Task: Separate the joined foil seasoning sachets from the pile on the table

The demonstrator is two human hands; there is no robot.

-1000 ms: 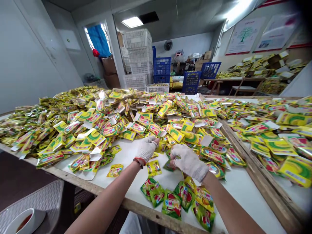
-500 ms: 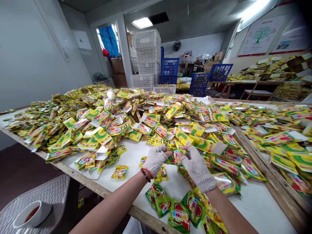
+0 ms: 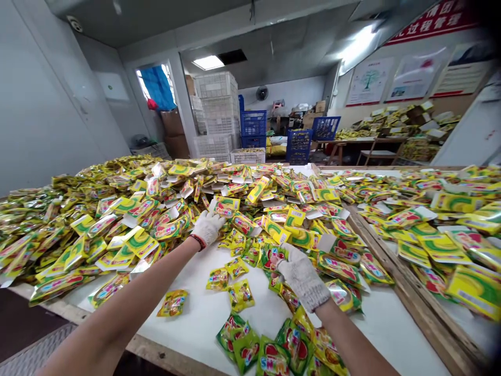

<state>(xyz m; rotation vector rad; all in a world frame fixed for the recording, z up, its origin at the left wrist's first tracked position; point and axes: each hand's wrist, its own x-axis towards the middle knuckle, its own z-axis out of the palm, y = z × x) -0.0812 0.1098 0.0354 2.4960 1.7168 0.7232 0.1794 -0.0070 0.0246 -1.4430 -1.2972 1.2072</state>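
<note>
My left hand (image 3: pixel 208 228), in a white fingerless-style glove, reaches into the near edge of the heap. Its fingers lie stretched over a small carton that it mostly covers, just below another yellow carton (image 3: pixel 227 206) with a white flap. My right hand (image 3: pixel 300 270), gloved alike, pinches a small green candy packet (image 3: pixel 269 256) between thumb and fingers above the white tabletop (image 3: pixel 188 331). Below it lie several green packets (image 3: pixel 246 347) with red fruit prints. Loose yellow packets (image 3: pixel 240 295) are scattered between my hands, and one yellow packet (image 3: pixel 173 303) lies apart at the left.
A heap of cartons and packets (image 3: pixel 117 203) spreads across the table. A wooden strip (image 3: pixel 395 266) divides off more cartons (image 3: pixel 438 240) on the right. Behind stand stacked white crates (image 3: pixel 217 112), blue crates (image 3: pixel 253 125) and a chair (image 3: pixel 379 152).
My left hand has let go of the green packet and moved left and forward to the cartons. My right hand keeps the packet. The view has turned to the right.
</note>
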